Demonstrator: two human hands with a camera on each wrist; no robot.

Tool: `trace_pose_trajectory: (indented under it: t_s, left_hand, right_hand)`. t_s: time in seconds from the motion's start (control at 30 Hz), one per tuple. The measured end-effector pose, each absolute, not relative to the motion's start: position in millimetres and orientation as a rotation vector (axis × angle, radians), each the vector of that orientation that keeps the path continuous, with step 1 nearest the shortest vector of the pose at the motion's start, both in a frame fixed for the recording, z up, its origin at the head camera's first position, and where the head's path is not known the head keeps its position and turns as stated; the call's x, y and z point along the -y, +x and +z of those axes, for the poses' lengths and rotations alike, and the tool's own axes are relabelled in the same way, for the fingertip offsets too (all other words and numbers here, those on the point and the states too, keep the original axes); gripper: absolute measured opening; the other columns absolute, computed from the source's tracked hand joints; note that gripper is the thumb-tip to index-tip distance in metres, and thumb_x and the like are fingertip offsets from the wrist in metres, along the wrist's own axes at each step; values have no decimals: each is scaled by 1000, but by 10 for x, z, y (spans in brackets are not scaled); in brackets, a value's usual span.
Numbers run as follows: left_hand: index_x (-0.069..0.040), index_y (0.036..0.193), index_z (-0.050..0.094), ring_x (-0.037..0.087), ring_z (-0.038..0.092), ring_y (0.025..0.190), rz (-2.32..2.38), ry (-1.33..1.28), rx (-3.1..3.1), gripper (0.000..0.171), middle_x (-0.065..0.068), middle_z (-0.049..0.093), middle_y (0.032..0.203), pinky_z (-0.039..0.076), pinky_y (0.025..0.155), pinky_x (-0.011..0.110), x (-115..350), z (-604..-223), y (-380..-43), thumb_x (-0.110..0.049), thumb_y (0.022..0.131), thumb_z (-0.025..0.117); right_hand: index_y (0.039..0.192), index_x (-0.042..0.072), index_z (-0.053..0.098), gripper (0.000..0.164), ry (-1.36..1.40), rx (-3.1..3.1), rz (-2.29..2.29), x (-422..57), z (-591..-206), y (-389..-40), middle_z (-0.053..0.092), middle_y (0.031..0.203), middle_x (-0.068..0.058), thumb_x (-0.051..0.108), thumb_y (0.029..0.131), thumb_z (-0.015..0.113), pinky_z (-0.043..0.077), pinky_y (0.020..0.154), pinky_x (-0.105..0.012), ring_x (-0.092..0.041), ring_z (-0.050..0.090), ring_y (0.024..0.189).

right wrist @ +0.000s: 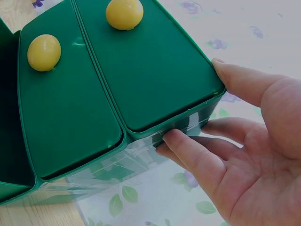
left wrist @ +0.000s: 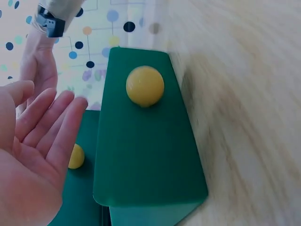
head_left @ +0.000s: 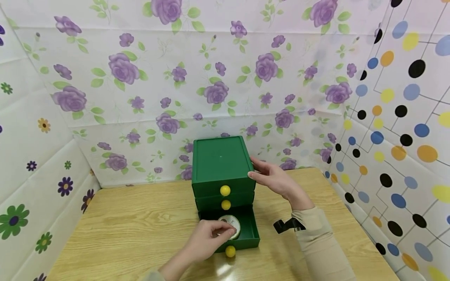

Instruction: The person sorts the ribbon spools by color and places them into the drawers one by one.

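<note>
A green cabinet [head_left: 221, 160] of three stacked drawers with round yellow knobs stands on the wooden table. Its bottom drawer [head_left: 250, 226] is pulled out. Inside that drawer lies a round white disc with a pale rim and small markings [head_left: 233, 220], partly covered by my left hand [head_left: 205, 240]. The left fingertips overlap the disc in the head view. In the left wrist view those fingers [left wrist: 51, 127] are extended, thumb apart, and the drawer front [left wrist: 146, 141] hides the disc. My right hand [right wrist: 263, 136] rests on the cabinet's upper right corner, thumb at the top edge, fingers against the side.
The wooden table [head_left: 140, 222] extends on both sides of the cabinet. Behind it hangs a white sheet with purple flowers [head_left: 168, 78]. A dotted sheet [head_left: 397, 136] stands at the right, another flowered one at the left. A black wrist device [head_left: 288, 225] sits at my right sleeve.
</note>
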State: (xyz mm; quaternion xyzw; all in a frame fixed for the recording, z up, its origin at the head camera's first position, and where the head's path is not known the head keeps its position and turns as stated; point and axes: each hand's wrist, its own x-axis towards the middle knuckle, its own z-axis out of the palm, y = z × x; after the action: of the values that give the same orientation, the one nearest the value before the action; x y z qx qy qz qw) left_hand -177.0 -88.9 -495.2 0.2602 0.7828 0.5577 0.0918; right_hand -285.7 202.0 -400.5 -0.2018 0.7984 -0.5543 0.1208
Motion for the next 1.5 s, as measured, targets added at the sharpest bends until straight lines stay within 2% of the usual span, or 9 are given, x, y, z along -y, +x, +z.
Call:
trace_pose_trajectory:
  t_s: [0.13, 0.2, 0.3, 0.43, 0.5, 0.73, 1.07, 1.27, 1.5]
  left_hand:
    - [-1, 113, 82, 36, 78, 97, 1716, 673, -2086, 25, 17, 80, 103, 65, 80, 39, 913, -4970, -1680, -23, 107, 71]
    - [0, 113, 82, 40, 77, 97, 1697, 667, -2011, 25, 20, 79, 102, 65, 81, 41, 937, -5006, -1636, -21, 107, 70]
    - [1, 113, 81, 34, 78, 96, 1630, 693, -1946, 25, 18, 80, 104, 65, 82, 38, 982, -5084, -1574, -20, 108, 69]
    - [-2, 114, 82, 17, 76, 93, 1499, 673, -1939, 23, 9, 81, 103, 61, 84, 26, 1038, -5200, -1518, -19, 107, 69]
    - [-4, 114, 83, 15, 74, 91, 1443, 617, -1937, 22, 6, 81, 102, 60, 83, 25, 1058, -5254, -1495, -20, 107, 70]
    - [2, 124, 78, 28, 76, 100, 1459, 369, -1804, 28, 14, 79, 108, 64, 88, 38, 1097, -5389, -1452, -18, 109, 65]
    - [6, 133, 69, 28, 75, 111, 1627, 81, -1679, 41, 13, 77, 119, 62, 93, 38, 1014, -5493, -1428, -28, 113, 59]
    - [11, 136, 66, 31, 72, 119, 1728, 4, -1674, 47, 19, 75, 126, 61, 96, 42, 941, -5507, -1430, -29, 114, 57]
    - [18, 137, 60, 31, 72, 120, 1828, -27, -1716, 52, 24, 73, 129, 62, 94, 42, 848, -5541, -1471, -28, 114, 57]
  right_hand:
    - [172, 20, 25, 78, -599, -2299, -1633, -2017, -4008, -2859, 27, 175, -9, 40, 109, 66, 41, 120, -51, -32, 34, 157]
    - [172, 20, 25, 77, -595, -2293, -1637, -2017, -4007, -2857, 28, 175, -9, 40, 109, 66, 41, 120, -50, -31, 33, 157]
    - [172, 20, 25, 77, -600, -2293, -1639, -2019, -4008, -2855, 27, 175, -9, 39, 109, 66, 42, 120, -50, -31, 33, 158]
    - [172, 19, 25, 77, -605, -2293, -1642, -2023, -4004, -2851, 26, 175, -9, 38, 109, 65, 42, 119, -49, -31, 32, 158]
    - [172, 18, 25, 77, -606, -2292, -1641, -2021, -3996, -2846, 26, 175, -9, 38, 109, 65, 42, 119, -49, -31, 32, 158]
    - [172, 19, 25, 77, -610, -2290, -1638, -2020, -3999, -2833, 26, 175, -9, 38, 110, 65, 41, 120, -50, -31, 32, 158]
    - [172, 20, 25, 77, -602, -2293, -1634, -2010, -4034, -2847, 27, 175, -8, 39, 109, 66, 42, 120, -48, -30, 32, 158]
    - [172, 21, 26, 77, -611, -2314, -1628, -2003, -4020, -2863, 28, 175, -7, 40, 109, 66, 43, 119, -46, -29, 34, 157]
    - [172, 20, 26, 77, -601, -2335, -1619, -2029, -4009, -2855, 29, 174, -9, 41, 109, 66, 43, 119, -48, -31, 35, 157]
